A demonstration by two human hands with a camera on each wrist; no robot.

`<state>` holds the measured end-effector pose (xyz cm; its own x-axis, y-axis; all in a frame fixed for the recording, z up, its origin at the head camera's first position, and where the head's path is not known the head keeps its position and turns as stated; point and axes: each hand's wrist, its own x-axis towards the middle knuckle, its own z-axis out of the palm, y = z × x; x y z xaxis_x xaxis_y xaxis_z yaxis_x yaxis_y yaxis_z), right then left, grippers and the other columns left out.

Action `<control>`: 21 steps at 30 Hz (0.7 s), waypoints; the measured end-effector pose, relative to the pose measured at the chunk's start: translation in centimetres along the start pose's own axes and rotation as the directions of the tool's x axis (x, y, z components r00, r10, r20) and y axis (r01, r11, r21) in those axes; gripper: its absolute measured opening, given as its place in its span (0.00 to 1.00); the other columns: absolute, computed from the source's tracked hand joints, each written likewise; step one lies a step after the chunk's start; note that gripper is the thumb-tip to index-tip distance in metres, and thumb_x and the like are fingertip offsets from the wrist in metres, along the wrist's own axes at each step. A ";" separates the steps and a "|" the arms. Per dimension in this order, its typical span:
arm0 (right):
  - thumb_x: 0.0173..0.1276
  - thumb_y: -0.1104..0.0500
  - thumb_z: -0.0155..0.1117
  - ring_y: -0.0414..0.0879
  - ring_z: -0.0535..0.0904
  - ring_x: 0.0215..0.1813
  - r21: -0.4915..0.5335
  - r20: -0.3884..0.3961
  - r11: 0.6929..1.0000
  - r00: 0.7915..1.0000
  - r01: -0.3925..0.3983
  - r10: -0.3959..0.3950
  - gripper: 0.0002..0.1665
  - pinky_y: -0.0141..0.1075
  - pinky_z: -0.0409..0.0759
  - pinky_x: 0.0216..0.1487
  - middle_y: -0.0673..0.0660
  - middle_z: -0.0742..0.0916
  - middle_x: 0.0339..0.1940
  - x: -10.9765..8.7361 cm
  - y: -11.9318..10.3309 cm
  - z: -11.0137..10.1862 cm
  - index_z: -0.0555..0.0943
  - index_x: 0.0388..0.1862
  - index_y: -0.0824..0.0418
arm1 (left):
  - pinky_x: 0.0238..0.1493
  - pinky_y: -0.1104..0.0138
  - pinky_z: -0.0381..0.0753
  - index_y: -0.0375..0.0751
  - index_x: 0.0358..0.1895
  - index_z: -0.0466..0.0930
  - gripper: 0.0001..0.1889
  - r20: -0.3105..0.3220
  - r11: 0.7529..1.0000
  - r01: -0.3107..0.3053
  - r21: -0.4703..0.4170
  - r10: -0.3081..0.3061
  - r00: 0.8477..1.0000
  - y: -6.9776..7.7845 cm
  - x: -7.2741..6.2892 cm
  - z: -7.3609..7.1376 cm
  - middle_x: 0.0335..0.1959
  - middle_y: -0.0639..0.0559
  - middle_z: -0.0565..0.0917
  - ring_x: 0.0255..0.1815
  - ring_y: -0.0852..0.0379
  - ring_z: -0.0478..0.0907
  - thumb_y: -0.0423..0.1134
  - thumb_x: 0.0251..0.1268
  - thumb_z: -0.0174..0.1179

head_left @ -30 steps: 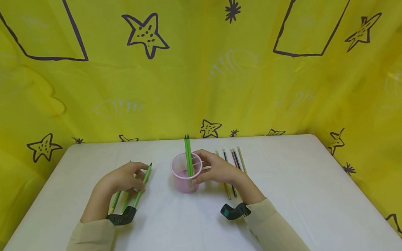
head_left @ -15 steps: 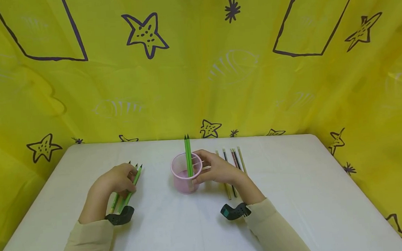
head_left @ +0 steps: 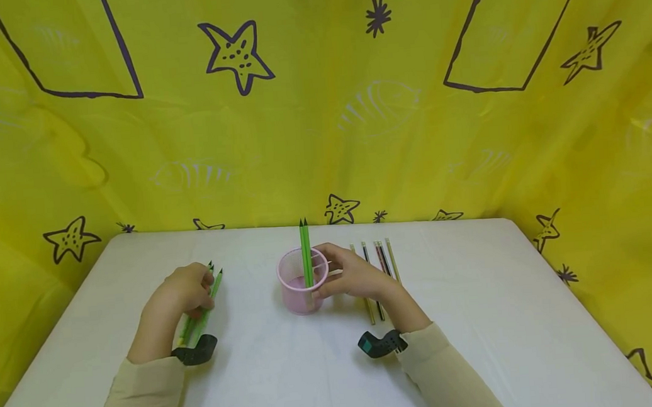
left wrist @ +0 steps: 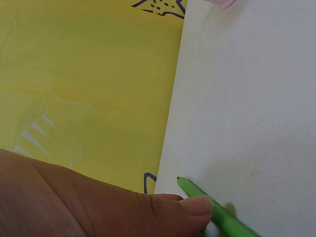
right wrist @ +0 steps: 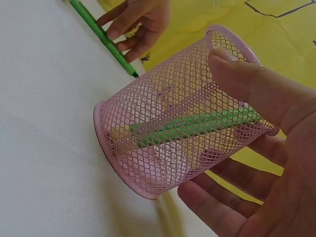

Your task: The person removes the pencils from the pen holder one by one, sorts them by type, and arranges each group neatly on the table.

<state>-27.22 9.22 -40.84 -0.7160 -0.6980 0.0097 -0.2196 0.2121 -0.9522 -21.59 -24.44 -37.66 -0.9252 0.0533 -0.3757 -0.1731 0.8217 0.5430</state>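
With thumb and fingers around its rim and side, my right hand holds a pink mesh pencil cup near the middle of the table. Two green pencils stand in the cup, dark tips up; their lower ends show through the mesh in the right wrist view. My left hand pinches a green pencil close over the tabletop at left. In the left wrist view my thumb lies against this pencil. More green pencils lie under that hand, partly hidden by it.
Several gold and dark pencils lie behind and beneath my right hand and forearm, partly covered. The white tabletop ends at a yellow patterned curtain at the back and sides. Each wrist wears a small black camera.
My left hand has shifted left with the green pencil, bringing it in beside the other green ones. The right hand and the pencil cup have stayed in place.
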 end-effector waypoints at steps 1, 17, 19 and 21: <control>0.52 0.69 0.77 0.60 0.75 0.66 0.002 0.001 1.000 1.000 0.001 -0.001 0.46 0.42 0.81 0.60 0.62 0.78 0.63 0.0 0.0 0.0 0.68 0.70 0.60 | 0.34 0.60 0.84 0.20 0.57 0.70 0.25 0.001 1.000 0.000 -0.004 0.000 1.000 0.0 0.0 0.0 0.47 0.32 0.79 0.28 0.52 0.83 0.24 0.56 0.67; 0.53 0.68 0.77 0.60 0.75 0.65 -0.009 0.006 1.000 1.000 0.006 -0.005 0.46 0.43 0.81 0.60 0.60 0.78 0.63 -0.1 -0.2 0.0 0.68 0.71 0.59 | 0.35 0.62 0.80 0.26 0.56 0.74 0.20 -0.035 0.996 -0.089 -0.025 0.088 0.996 0.9 -0.8 -0.5 0.41 0.41 0.79 0.31 0.51 0.79 0.27 0.60 0.61; 0.53 0.68 0.78 0.60 0.75 0.65 -0.010 0.007 1.000 1.000 0.007 -0.007 0.46 0.43 0.81 0.60 0.60 0.79 0.63 -0.1 -0.2 0.0 0.68 0.71 0.59 | 0.35 0.61 0.81 0.27 0.56 0.73 0.19 -0.043 0.992 -0.118 -0.055 0.115 0.992 1.0 -0.9 -0.6 0.43 0.40 0.79 0.30 0.51 0.80 0.27 0.61 0.60; 0.53 0.67 0.78 0.60 0.75 0.65 -0.011 0.007 1.000 1.000 0.007 -0.007 0.46 0.43 0.81 0.60 0.60 0.79 0.63 -0.1 -0.1 0.0 0.68 0.71 0.59 | 0.35 0.61 0.83 0.27 0.57 0.73 0.20 -0.043 0.985 -0.143 -0.093 0.139 0.989 1.2 -1.1 -0.6 0.44 0.39 0.80 0.30 0.50 0.82 0.28 0.62 0.59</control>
<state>-27.13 9.27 -40.73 -0.7098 -0.7042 0.0144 -0.2318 0.2143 -0.9489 -21.01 -23.82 -36.17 -0.9540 0.1428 -0.2636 -0.0699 0.7491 0.6588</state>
